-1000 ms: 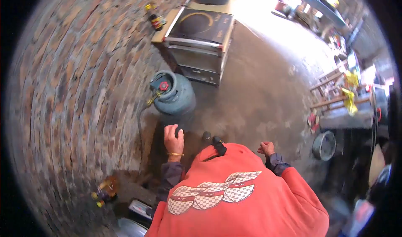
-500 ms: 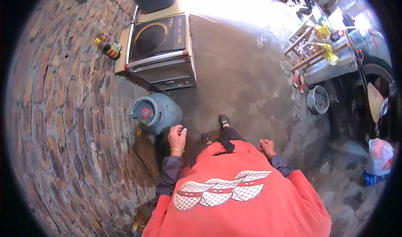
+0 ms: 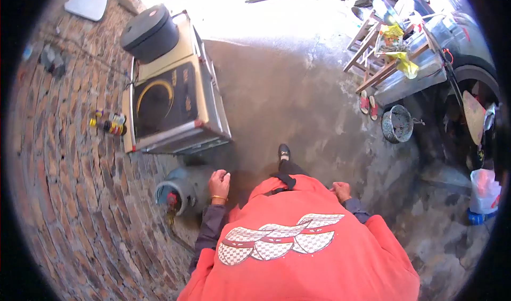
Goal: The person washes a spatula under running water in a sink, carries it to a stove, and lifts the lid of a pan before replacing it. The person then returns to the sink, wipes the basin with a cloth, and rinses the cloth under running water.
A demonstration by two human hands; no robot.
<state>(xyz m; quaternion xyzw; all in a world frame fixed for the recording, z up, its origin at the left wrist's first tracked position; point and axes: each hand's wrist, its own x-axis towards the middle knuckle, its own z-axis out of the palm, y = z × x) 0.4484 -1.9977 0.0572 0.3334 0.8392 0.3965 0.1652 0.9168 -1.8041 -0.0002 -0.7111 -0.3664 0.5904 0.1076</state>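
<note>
My left hand [image 3: 219,185], with a yellow bracelet at the wrist, hangs in front of me at the left with its fingers curled in. No object shows in it. Nearest to it is a grey-blue gas cylinder [image 3: 194,181] with a red valve knob [image 3: 172,198], standing against the brick wall; the hand appears apart from it. My right hand [image 3: 341,190] is loosely closed beside the red apron [image 3: 298,205] at my front, and I see nothing in it. One dark shoe [image 3: 284,152] shows ahead of the apron.
At the left stands a cabinet [image 3: 213,107] bearing an induction cooktop [image 3: 166,100] and a dark lidded pot [image 3: 150,33]. Bottles [image 3: 110,125] stand by the wall. To the right are a wooden stool [image 3: 367,51], red slippers [image 3: 369,105], a metal basin [image 3: 397,124] and a white bag [image 3: 484,186].
I have moved forward: the cabinet and gas cylinder sit lower and further left in view. Both hands stay curled by my sides. Only one shoe shows now instead of two.
</note>
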